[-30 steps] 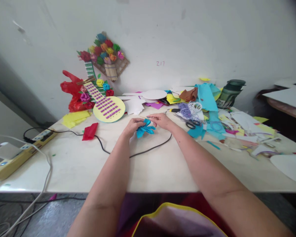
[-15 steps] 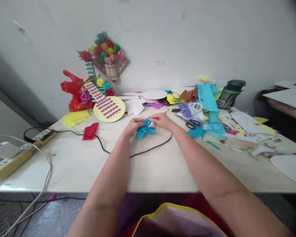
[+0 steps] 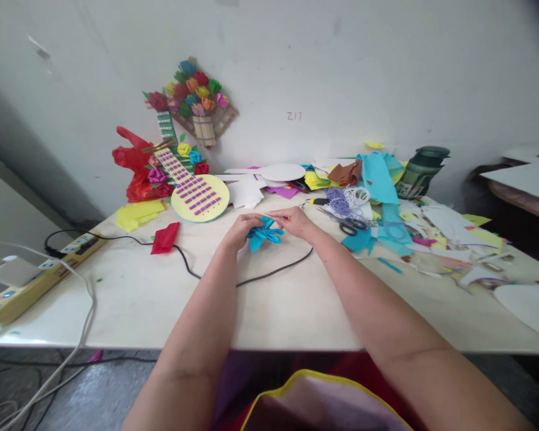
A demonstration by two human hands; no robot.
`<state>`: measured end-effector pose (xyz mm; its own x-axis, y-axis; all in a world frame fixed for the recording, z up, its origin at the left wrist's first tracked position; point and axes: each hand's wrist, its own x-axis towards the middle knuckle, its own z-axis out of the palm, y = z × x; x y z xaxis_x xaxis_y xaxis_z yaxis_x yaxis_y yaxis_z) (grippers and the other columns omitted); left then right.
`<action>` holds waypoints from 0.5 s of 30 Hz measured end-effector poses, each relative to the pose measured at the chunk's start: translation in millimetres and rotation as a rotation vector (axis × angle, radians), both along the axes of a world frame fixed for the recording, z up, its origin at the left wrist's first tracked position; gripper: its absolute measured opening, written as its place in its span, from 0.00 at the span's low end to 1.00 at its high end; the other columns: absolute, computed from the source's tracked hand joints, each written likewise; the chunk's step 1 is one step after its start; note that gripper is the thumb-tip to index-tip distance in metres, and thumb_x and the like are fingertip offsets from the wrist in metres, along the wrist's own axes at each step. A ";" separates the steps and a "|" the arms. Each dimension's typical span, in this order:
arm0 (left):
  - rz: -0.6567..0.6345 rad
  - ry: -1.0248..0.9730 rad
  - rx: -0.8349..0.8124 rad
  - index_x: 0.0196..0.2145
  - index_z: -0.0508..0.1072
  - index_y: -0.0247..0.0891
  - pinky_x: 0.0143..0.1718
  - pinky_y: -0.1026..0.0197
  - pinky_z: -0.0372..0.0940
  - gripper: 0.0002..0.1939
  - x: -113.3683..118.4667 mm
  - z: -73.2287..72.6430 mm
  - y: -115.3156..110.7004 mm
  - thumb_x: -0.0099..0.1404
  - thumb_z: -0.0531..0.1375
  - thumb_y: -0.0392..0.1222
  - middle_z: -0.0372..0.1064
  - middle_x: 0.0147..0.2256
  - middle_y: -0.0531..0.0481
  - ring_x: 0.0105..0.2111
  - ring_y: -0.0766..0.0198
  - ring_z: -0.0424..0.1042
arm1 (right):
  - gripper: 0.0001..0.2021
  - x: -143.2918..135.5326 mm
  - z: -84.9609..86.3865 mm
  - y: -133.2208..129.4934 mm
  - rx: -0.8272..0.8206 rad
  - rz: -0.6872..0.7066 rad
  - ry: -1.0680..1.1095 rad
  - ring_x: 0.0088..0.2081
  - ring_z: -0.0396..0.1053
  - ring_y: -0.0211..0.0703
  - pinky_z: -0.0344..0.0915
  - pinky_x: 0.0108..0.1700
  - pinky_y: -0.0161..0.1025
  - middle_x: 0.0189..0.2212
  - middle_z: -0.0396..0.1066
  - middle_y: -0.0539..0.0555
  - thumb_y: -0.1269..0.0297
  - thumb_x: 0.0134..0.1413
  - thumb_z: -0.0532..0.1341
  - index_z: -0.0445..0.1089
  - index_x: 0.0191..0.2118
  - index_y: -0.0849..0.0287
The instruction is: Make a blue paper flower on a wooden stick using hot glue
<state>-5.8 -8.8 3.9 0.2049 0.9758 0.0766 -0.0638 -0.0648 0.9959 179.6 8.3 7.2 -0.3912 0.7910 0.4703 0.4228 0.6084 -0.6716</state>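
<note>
Both hands meet over the middle of the table around a blue folded paper piece point(image 3: 264, 234) with several pointed petals spreading downward. My left hand point(image 3: 242, 230) pinches its left side, fingers closed. My right hand point(image 3: 295, 221) is closed at its upper right, with thumb and forefinger together near the top of the petals. Whether a thin stick lies between the right fingertips is too small to tell. A black cable point(image 3: 276, 273) runs across the table just below the blue paper.
Left are a red paper piece point(image 3: 164, 238), yellow sheets point(image 3: 139, 214), a yellow paper guitar point(image 3: 200, 198) and a power strip point(image 3: 78, 249). Right are scissors point(image 3: 353, 227), purple yarn point(image 3: 338, 202), blue paper point(image 3: 379, 178), scraps and a green bottle point(image 3: 421, 173).
The blue petals have turned slightly and look more spread. My right fingers have shifted a little left over the top, and the thin stick seen there earlier no longer shows clearly.
</note>
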 end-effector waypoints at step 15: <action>0.028 -0.039 -0.027 0.18 0.72 0.33 0.19 0.64 0.54 0.09 3.0 4.1 -5.7 0.40 0.66 0.41 0.65 0.17 0.52 0.17 0.69 0.60 | 0.15 -1.0 6.2 -7.2 0.154 -0.042 -0.232 0.34 0.74 0.41 0.67 0.40 0.36 0.41 0.79 0.53 0.68 0.57 0.58 0.77 0.47 0.49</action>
